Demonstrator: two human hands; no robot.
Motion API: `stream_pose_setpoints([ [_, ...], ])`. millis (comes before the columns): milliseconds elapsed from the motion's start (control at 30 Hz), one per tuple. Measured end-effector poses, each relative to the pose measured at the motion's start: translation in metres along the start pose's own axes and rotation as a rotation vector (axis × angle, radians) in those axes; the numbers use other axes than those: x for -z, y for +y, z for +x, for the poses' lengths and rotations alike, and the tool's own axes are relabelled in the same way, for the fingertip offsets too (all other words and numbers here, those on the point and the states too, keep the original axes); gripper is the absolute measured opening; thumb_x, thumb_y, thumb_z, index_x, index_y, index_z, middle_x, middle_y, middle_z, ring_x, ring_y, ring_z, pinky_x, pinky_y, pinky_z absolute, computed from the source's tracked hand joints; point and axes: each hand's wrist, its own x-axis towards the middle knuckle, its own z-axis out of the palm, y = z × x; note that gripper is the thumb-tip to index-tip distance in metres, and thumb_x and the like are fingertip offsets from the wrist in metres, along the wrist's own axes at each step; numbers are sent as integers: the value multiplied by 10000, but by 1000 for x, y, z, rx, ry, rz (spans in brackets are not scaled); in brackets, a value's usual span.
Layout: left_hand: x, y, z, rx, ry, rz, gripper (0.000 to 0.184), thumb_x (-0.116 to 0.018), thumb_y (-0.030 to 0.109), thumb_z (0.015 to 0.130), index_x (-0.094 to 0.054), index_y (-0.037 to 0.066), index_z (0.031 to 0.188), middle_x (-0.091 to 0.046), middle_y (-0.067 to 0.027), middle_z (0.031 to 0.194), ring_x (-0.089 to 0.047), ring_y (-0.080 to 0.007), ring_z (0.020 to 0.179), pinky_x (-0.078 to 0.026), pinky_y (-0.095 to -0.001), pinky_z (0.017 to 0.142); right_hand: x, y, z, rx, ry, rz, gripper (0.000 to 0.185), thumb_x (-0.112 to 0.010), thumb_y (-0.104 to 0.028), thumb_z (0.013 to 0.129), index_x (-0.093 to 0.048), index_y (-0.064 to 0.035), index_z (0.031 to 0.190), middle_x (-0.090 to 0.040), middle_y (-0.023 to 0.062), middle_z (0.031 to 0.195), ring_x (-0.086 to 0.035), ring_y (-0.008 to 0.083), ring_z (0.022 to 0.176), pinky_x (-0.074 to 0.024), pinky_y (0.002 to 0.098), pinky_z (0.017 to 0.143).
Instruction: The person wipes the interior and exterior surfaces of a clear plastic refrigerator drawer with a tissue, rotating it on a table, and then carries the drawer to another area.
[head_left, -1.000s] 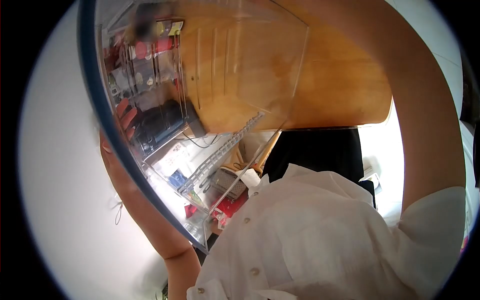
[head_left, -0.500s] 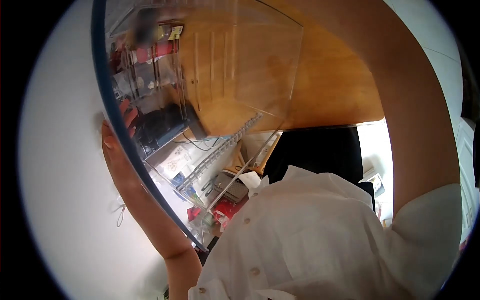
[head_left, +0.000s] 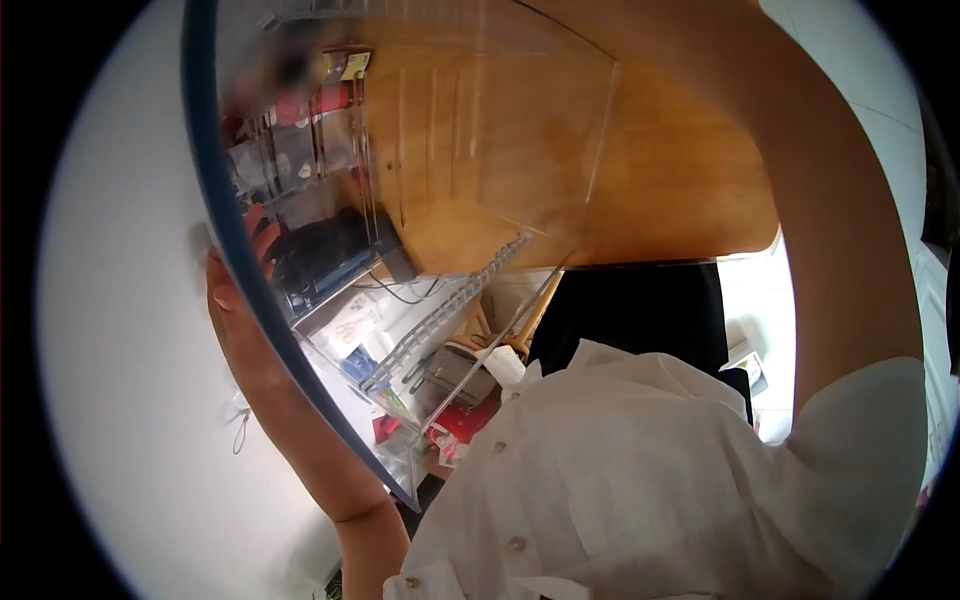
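Note:
A large clear plastic box [head_left: 540, 130] with a blue edge strip [head_left: 205, 160] is held up close to the camera, tilted, and much of the view comes through its walls. My left hand [head_left: 240, 270] grips the blue edge at the left, its fingertips showing through the clear plastic and its thumb on the outer side. A notched clear strip [head_left: 450, 310] runs along a lower wall of the box. My right arm [head_left: 845, 220] reaches up along the right side and out at the top; its hand is outside the picture.
A wooden table [head_left: 680, 180] lies beyond the box. Behind the plastic show a black object [head_left: 330, 250], red items, a cable and a grey patterned bag [head_left: 455, 375]. The white wall [head_left: 120, 250] stands close on the left, with a small hanging loop [head_left: 240, 432].
The box and both arms have shifted very slightly in view, mostly to the right and down. My left hand keeps its hold on the blue edge.

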Motion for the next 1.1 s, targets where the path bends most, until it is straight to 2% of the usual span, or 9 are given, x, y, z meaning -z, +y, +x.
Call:
stream_pose_setpoints([
  [67, 13, 2, 3, -15, -159, -302, 570, -256, 364, 1020, -131, 73, 1494, -6, -65, 1576, -37, -274, 1450, -228, -495, 1159, 0, -1, -2, -1, 3, -1, 150, -639, -83, 806, -666, -32, 944, -650, 80, 858, -612, 171, 801, -489, 326, 672],
  [200, 24, 4, 3, 11, -173, -223, 566, -266, 366, 1019, -153, 74, 1490, -41, -75, 1574, -67, -277, 1448, -241, -498, 1154, 2, -3, -4, 7, 9, -4, 144, -634, -75, 807, -666, -33, 941, -650, 82, 856, -614, 175, 800, -490, 327, 672],
  [300, 38, 13, 8, 265, -293, -479, 550, -262, 347, 1023, -160, 72, 1487, -57, -75, 1573, -100, -267, 1445, -240, -482, 1158, 1, -4, -4, 10, 13, -8, 140, -631, -69, 808, -666, -34, 939, -650, 83, 855, -616, 178, 799, -491, 327, 673],
  [400, 7, 0, -8, 42, 16, 85, 534, -249, 323, 1030, -123, 96, 1497, -55, -76, 1573, -123, -255, 1442, -219, -456, 1169, 1, -5, -6, 11, 18, -4, 137, -627, -63, 809, -666, -35, 937, -650, 84, 853, -617, 182, 798, -492, 328, 673],
  [500, -95, -30, 21, -233, 774, 749, 938, -491, 827, 701, -481, 127, 1326, -540, -128, 1324, -557, -231, 1191, -441, -369, 961, 3, -5, -7, 19, 28, -6, 134, -624, -58, 810, -667, -36, 935, -650, 85, 852, -619, 185, 798, -493, 328, 673],
  [667, -10, -16, 1, -123, 391, 195, 574, -433, 467, 955, -449, 59, 1358, -445, -170, 1407, -500, -274, 1255, -542, -355, 863, 8, -7, -12, 11, 44, 2, 130, -618, -48, 811, -667, -37, 932, -650, 86, 849, -622, 190, 796, -495, 329, 674],
  [767, 8, -9, 1, -138, 370, 202, 502, -322, 347, 1018, -379, 24, 1398, -412, -179, 1424, -472, -283, 1270, -572, -317, 809, 10, -9, -14, 6, 60, 4, 129, -614, -42, 812, -667, -38, 930, -650, 87, 848, -623, 193, 796, -496, 329, 674],
  [967, 6, 1, 11, 93, -154, -413, 652, -298, 492, 993, -220, 55, 1471, -328, -169, 1475, -423, -292, 1306, -474, -447, 986, 13, -9, -17, -1, 98, 26, 127, -607, -31, 814, -667, -40, 925, -650, 89, 845, -626, 200, 794, -497, 330, 675],
  [1100, 18, 8, 12, 224, -265, -543, 671, -284, 520, 985, -139, 110, 1496, -233, -129, 1526, -356, -311, 1348, -393, -485, 1065, 16, -10, -20, -14, 123, 39, 127, -603, -23, 815, -667, -41, 923, -650, 91, 843, -628, 204, 793, -499, 331, 676],
])
